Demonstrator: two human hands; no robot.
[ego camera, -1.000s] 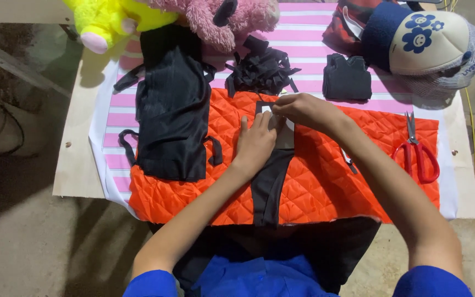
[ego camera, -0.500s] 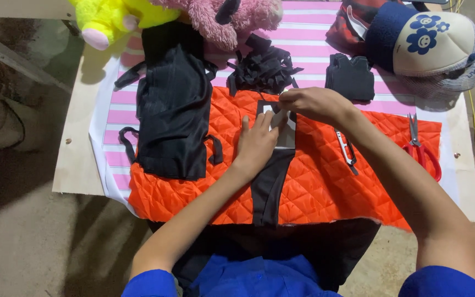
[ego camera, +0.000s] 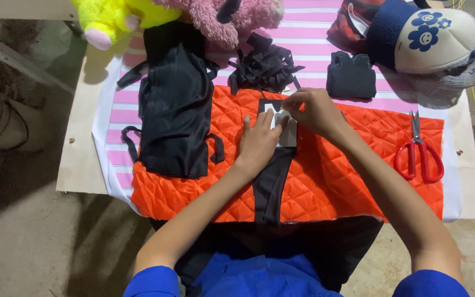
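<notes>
A small white piece (ego camera: 288,131), whether paper or fabric cannot be told, lies on a black fabric strip (ego camera: 273,179) that runs down the middle of the orange quilted fabric (ego camera: 347,165). The left hand (ego camera: 258,144) rests flat, fingers extended, on the strip and touches the white piece's left edge. The right hand (ego camera: 315,110) is curled, its fingertips pinching the white piece's upper edge. To the right of the orange quilted fabric, red-handled scissors (ego camera: 420,157) lie closed on the white board. Left of it, overlapping its edge, lies a black garment with straps (ego camera: 174,99). Just above it sit a pile of black fabric scraps (ego camera: 265,67) and a small folded dark piece (ego camera: 351,76). Beyond these lie a pink plush toy (ego camera: 232,19), a yellow plush toy (ego camera: 111,16) and a cap with blue flowers (ego camera: 435,36), all on a pink-striped cloth (ego camera: 314,30).
</notes>
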